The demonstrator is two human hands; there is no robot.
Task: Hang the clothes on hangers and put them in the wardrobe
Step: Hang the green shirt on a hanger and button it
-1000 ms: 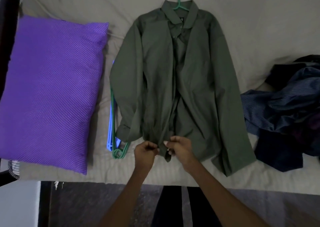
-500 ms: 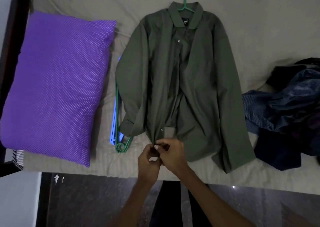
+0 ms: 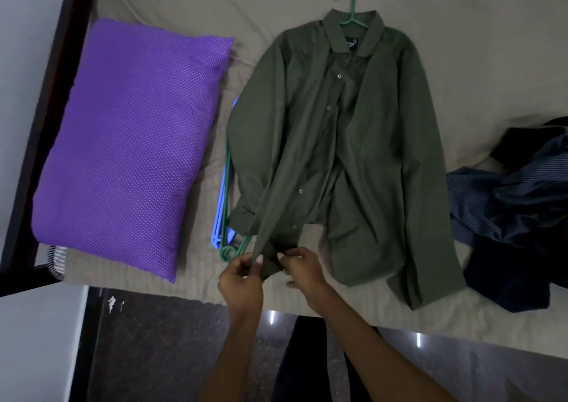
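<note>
A dark olive long-sleeved shirt (image 3: 378, 143) lies flat on the bed, front side up, with a green hanger (image 3: 349, 5) inside its collar; only the hook shows. My left hand (image 3: 242, 275) pinches the bottom of the shirt's left front panel near the bed's edge. My right hand (image 3: 302, 266) pinches the same hem just to the right. Between them the lower front is pulled taut toward me. Several spare blue and green hangers (image 3: 226, 226) lie partly under the shirt's left sleeve.
A purple dotted pillow (image 3: 129, 137) fills the bed's left side next to the dark bed frame (image 3: 58, 88). A heap of dark blue and striped clothes (image 3: 516, 211) lies at the right. The beige sheet (image 3: 476, 48) covers the bed; dark floor is below.
My hands came together at the shirt's bottom hem and now pull it slightly left and toward me. The view has shifted, so the bed appears further right.
</note>
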